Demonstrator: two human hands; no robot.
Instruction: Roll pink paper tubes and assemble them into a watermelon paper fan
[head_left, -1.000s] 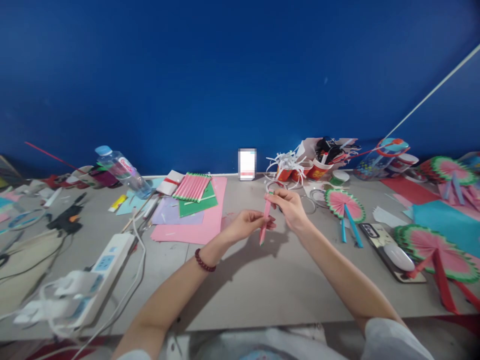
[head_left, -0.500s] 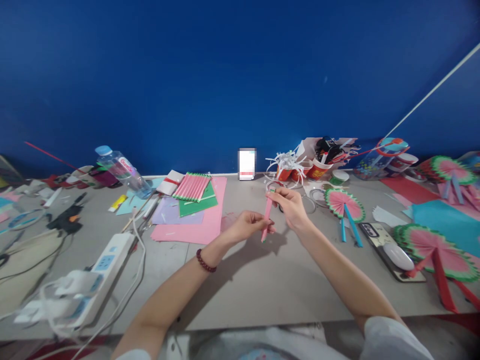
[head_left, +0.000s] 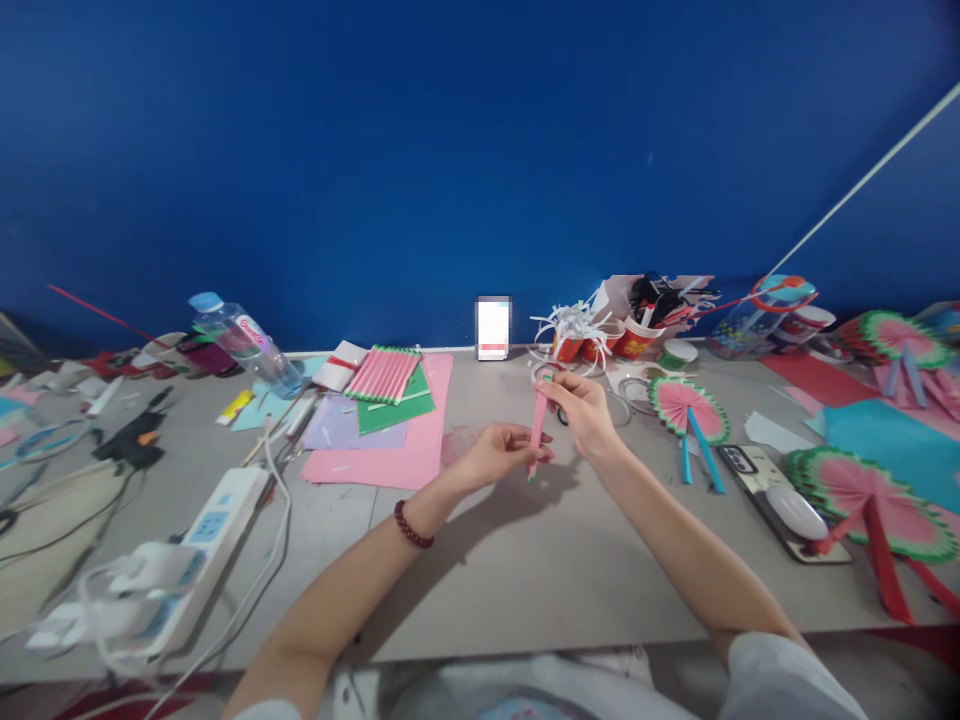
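Above the middle of the grey table, a narrow folded pink paper strip (head_left: 538, 422) with green ends is held nearly upright. My right hand (head_left: 582, 408) pinches its upper end between thumb and fingers. Lower down, my left hand (head_left: 504, 452) has its fingers closed around the strip near the bottom end. To the left lies a pleated pink paper (head_left: 385, 374) with green edges, resting on a green sheet (head_left: 409, 408) and a larger pink sheet (head_left: 375, 467). A finished-looking paper fan (head_left: 688, 410) with blue sticks lies right of my right hand.
A white power strip (head_left: 214, 545) with cables lies at the left, near a tilted plastic bottle (head_left: 251, 340). Cups with paper strips (head_left: 574, 328) and tools stand at the back. At the right are a phone (head_left: 750, 490), a white mouse (head_left: 796, 513) and a red-handled fan (head_left: 874, 500).
The pink strip has turned slightly more upright, its lower end shifting a little to the right with my left hand. My right hand stays pinched on the top.
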